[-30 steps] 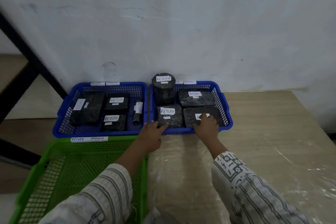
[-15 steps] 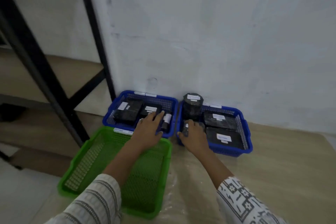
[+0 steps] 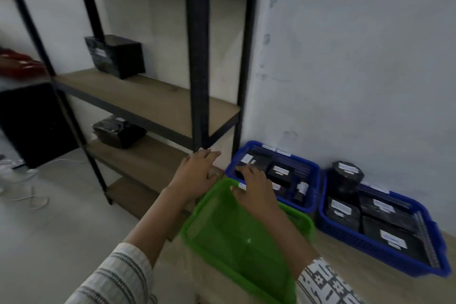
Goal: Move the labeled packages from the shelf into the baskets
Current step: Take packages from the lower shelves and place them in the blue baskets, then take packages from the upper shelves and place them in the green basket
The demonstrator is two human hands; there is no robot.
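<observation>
And the left hand (image 3: 197, 173) is flat and loose, fingers spread, nothing in it; the right hand (image 3: 256, 190) is the same, fingers fanned, palm down, empty; both hover at the far end of the green basket (image 3: 234, 242), and whether the right one brushes its rim I cannot tell; just past the right fingertips sits the nearer blue basket (image 3: 306, 207), already holding labelled parcels (image 3: 281, 170), with a second blue basket (image 3: 370, 247) further out to the right, also stocked; the green one under the wrists looks bare; just beyond the left fingertips rises the shelf's black upright (image 3: 197, 57); up and well left of that hand two dark packages sit, the lower package (image 3: 118, 132) on the lower board (image 3: 153, 158), the upper package (image 3: 116, 57) on the board above (image 3: 153, 99); so this reads as a reach for the next one; best to swing the left hand round the post, not into it, take the lower package from both sides, and read its label before choosing a basket.
</observation>
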